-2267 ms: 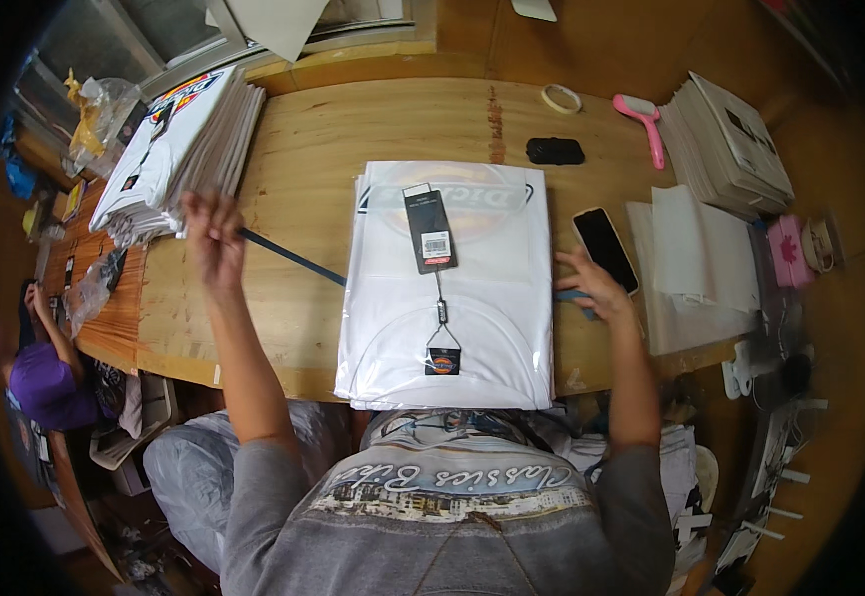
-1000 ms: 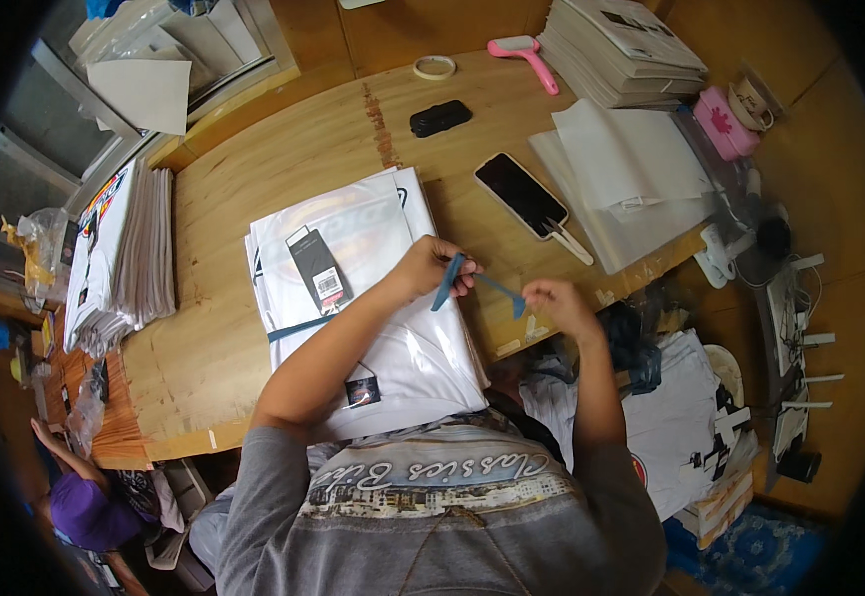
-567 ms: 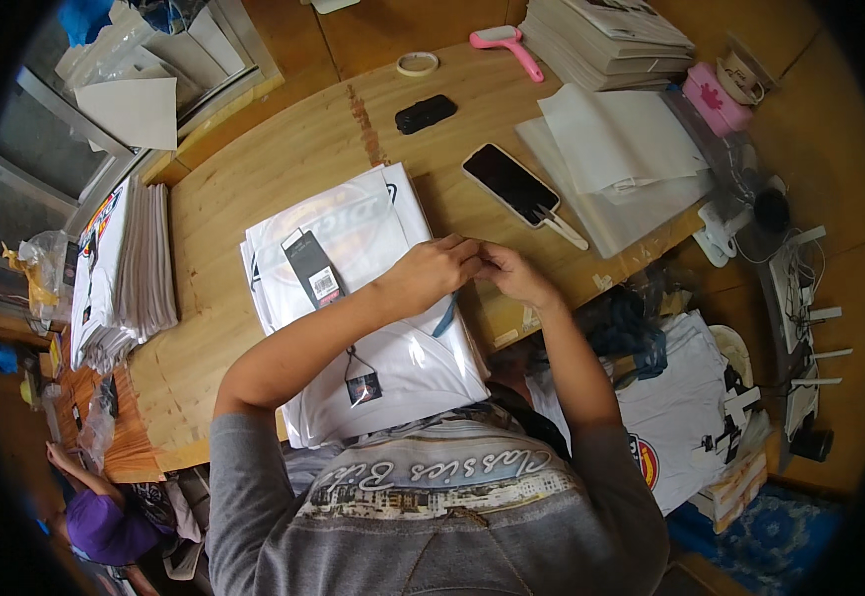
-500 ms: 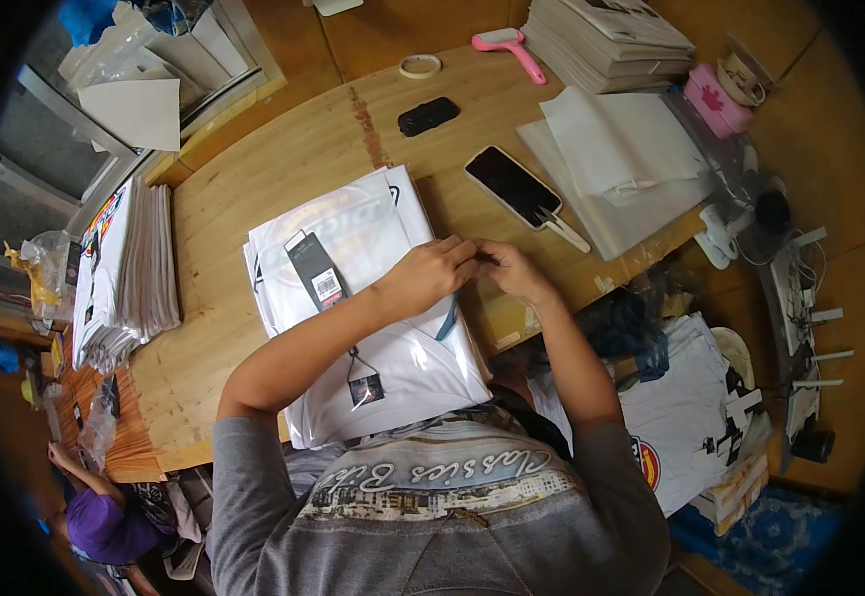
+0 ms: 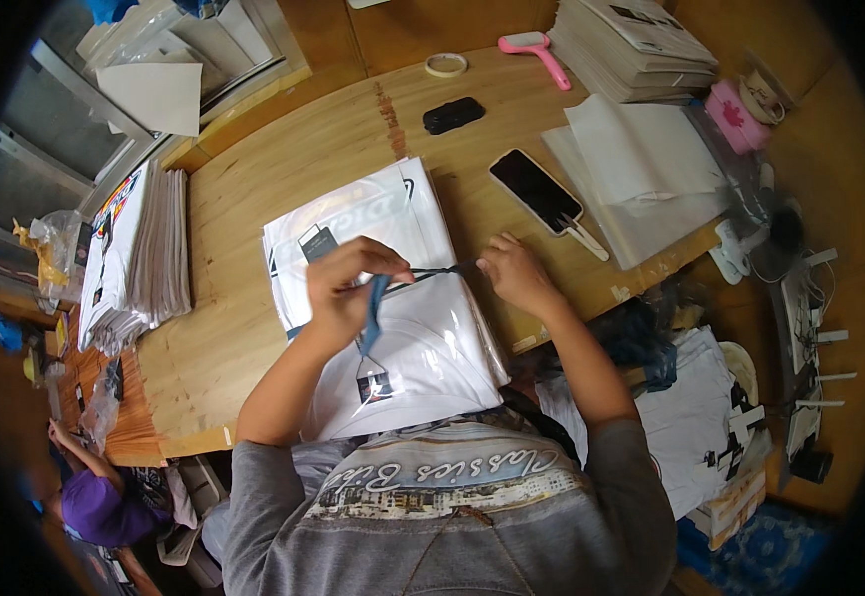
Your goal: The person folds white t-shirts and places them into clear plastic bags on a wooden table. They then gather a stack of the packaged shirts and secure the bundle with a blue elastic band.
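Note:
A stack of folded white T-shirts in clear plastic bags (image 5: 423, 343) lies on the table before me, with a dark hang tag (image 5: 319, 241) and a small corded label (image 5: 374, 385) on the top one. Above it, my left hand (image 5: 345, 288) is closed on a blue fabric strip (image 5: 376, 316) that dangles from its fingers. A thin dark cord (image 5: 438, 270) stretches from there toward my right hand (image 5: 518, 277). That hand pinches at the cord's other end, just beyond the stack's right side. Whether cord and strip are one piece I cannot tell.
A phone (image 5: 537, 191), a black object (image 5: 453, 116), a tape roll (image 5: 445, 65) and a pink lint roller (image 5: 542, 58) lie behind. More shirts (image 5: 140, 263) stand stacked at left. Plastic sheets (image 5: 641, 223) lie at right. A person in purple (image 5: 113, 512) sits lower left.
My hands, together at the stack's right edge before, have drawn apart. The left has moved left over the shirts with the blue strip, and the dark cord now shows between them.

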Motion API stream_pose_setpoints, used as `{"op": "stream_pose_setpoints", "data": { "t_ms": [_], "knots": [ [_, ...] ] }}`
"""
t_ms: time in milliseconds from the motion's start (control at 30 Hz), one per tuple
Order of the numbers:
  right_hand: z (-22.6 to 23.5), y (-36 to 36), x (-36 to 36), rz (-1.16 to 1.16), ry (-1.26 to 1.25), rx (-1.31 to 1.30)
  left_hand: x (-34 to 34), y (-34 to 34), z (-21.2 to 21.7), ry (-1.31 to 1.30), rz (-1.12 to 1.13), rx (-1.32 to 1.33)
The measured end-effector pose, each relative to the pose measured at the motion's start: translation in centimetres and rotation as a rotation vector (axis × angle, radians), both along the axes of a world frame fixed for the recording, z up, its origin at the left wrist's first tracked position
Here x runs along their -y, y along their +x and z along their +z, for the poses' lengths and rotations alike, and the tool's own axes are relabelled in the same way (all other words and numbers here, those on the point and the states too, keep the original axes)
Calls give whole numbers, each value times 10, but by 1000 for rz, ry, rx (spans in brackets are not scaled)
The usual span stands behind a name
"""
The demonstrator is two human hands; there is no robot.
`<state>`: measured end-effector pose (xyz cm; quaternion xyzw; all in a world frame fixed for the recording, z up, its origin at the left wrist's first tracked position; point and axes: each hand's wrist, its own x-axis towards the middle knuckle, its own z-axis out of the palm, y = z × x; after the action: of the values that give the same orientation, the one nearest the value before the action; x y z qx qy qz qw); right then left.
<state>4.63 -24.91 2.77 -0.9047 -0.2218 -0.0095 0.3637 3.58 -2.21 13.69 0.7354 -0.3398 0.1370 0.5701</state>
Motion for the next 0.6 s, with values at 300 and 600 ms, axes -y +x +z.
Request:
{"op": "stream_pose_setpoints", "data": {
  "t_ms": [300, 600],
  "knots": [
    [30, 26, -63, 200, 1815, -860, -9, -2, -10, -551, -279, -574],
    [-24, 14, -26, -273, 424, 195, -33, -22, 8, -558, -201, -529]
  ]
}}
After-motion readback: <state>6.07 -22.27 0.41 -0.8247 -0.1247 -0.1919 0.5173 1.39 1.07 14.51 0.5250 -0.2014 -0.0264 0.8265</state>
